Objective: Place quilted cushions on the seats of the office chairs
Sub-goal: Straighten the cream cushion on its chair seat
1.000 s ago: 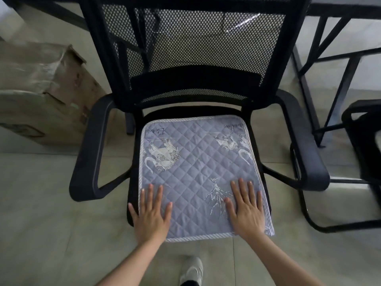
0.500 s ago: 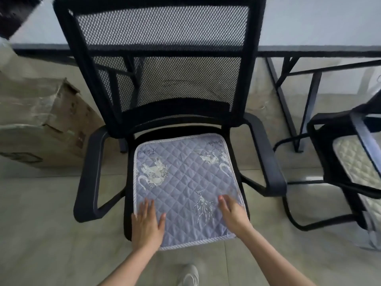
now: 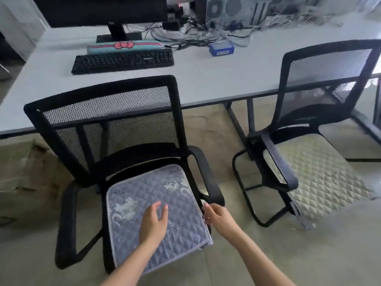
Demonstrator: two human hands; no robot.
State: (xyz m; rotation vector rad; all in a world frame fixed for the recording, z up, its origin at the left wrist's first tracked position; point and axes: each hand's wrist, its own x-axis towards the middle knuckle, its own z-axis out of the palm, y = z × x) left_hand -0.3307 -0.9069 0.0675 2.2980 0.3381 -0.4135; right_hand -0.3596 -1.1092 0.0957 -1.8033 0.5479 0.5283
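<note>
A blue-grey quilted cushion (image 3: 144,203) with pale printed figures lies flat on the seat of the black mesh office chair (image 3: 107,112) in front of me. My left hand (image 3: 153,223) hovers over the cushion's middle, fingers relaxed, holding nothing. My right hand (image 3: 216,215) is at the cushion's right edge beside the armrest, fingers loosely curled; whether it touches the edge is unclear. A second black mesh chair (image 3: 321,83) to the right carries a beige quilted cushion (image 3: 317,178) on its seat.
A white desk (image 3: 216,75) behind the chairs holds a black keyboard (image 3: 123,60), a monitor, a teal wrist rest with a pink bow (image 3: 123,46), a blue box (image 3: 221,49), cables and a computer case. A cardboard box (image 3: 26,172) sits left under the desk.
Both hands have lifted off the front of the blue-grey cushion and moved right. My view has risen, bringing the desk top and the whole second chair into sight.
</note>
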